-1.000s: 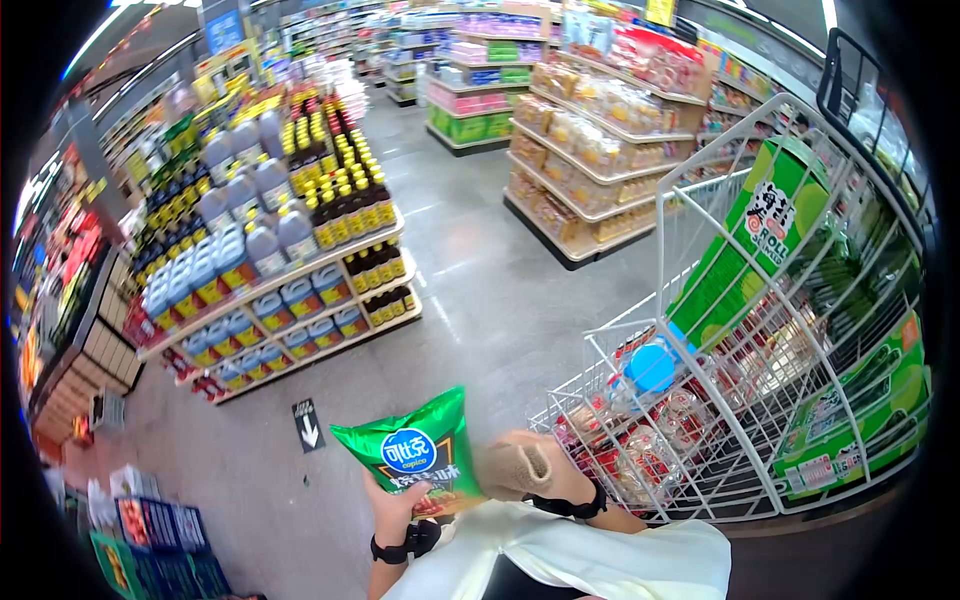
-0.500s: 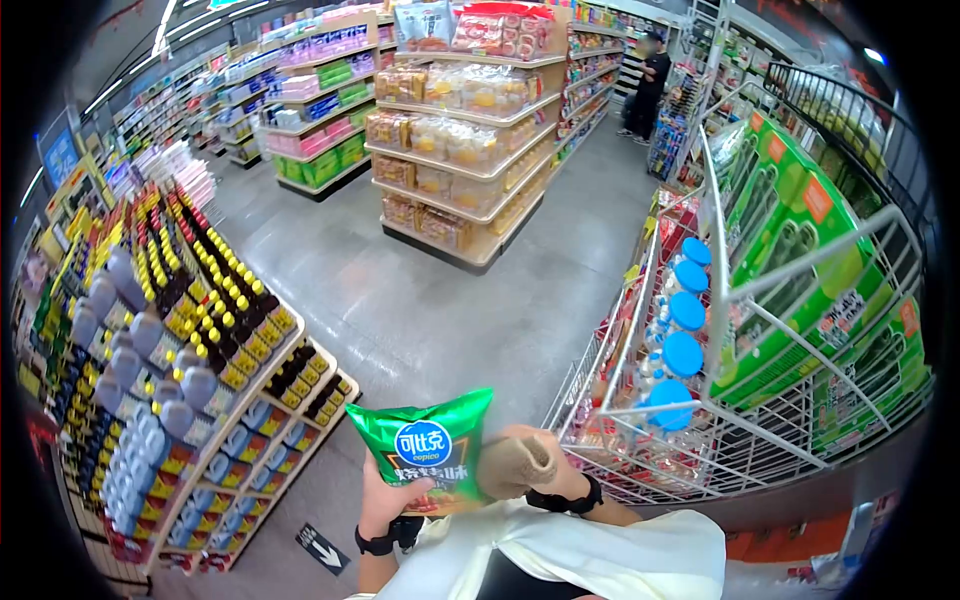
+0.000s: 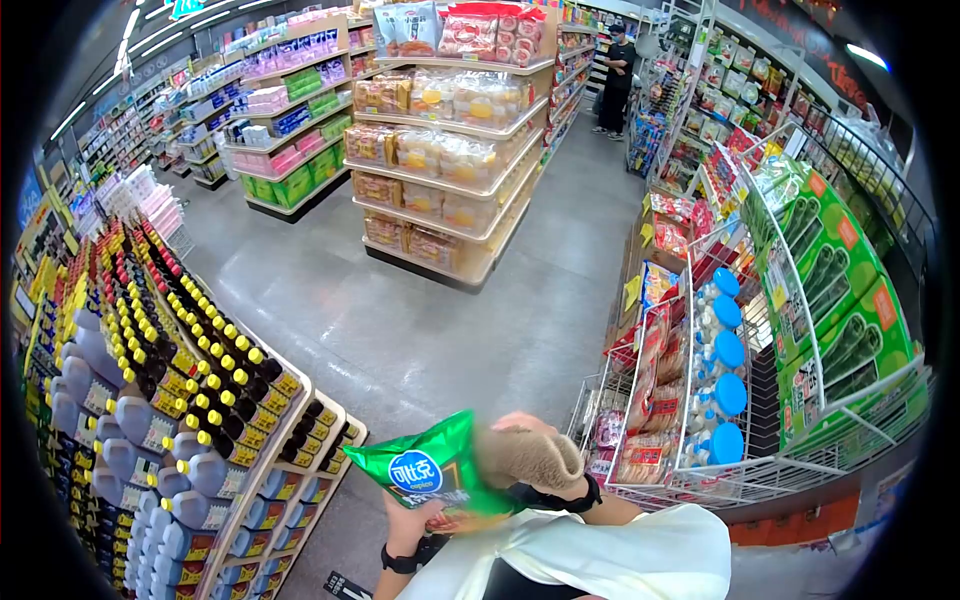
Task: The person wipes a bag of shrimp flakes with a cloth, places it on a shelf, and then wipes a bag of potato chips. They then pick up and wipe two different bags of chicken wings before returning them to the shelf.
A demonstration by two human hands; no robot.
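My left hand (image 3: 408,522) grips a green bag of chips (image 3: 440,470) by its lower left part, thumb across the front. The bag is tilted, and its round blue logo faces up at me. In my right hand (image 3: 522,421) is a folded brown cloth (image 3: 535,458), its looped fold toward the right. The cloth overlaps the bag's right side and appears to press on it; the contact edge is blurred. Most of my right fingers are hidden behind the cloth.
A bottle display (image 3: 270,410) rises at left. At right stands a wire rack (image 3: 690,400) with blue-lidded jars (image 3: 728,357) and green cartons (image 3: 840,300). Ahead is a shelf of packaged bread (image 3: 450,150) on grey floor (image 3: 400,330). A person (image 3: 617,85) stands in the far aisle.
The chip bag has tilted, its left end lower and its right side raised. The cloth has shifted onto the bag's right side. My view has turned slightly, and the rack shows more.
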